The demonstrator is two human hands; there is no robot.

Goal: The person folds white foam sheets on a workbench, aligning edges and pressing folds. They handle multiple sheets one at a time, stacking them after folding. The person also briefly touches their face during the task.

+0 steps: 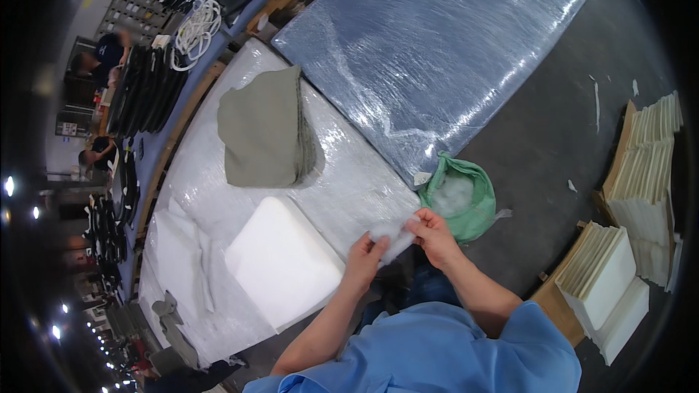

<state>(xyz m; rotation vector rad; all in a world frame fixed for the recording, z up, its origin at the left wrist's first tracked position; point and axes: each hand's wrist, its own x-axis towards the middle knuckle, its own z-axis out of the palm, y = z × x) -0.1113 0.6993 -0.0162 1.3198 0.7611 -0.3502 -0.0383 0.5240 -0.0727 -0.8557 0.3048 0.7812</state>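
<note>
Between my two hands is a tuft of white fluffy fibre filling (393, 238). My left hand (364, 258) pinches its left end, and the fingers of my right hand (431, 236) close on the other end. Just beyond my right hand stands an open green sack (477, 222) with more white filling (453, 195) inside. To the left of my left hand lies a thick white foam cushion (284, 262) on the plastic-wrapped surface (357, 175). Farther back on that surface sits a stack of grey-green fabric pieces (262, 131).
A large plastic-wrapped blue block (429, 51) lies at the back. Thin white sheets (182, 262) rest at the left. Boxes of stacked white foam pads (601, 269) stand on the floor at right. Black padded items (145, 94) line a long table at left, with people beyond.
</note>
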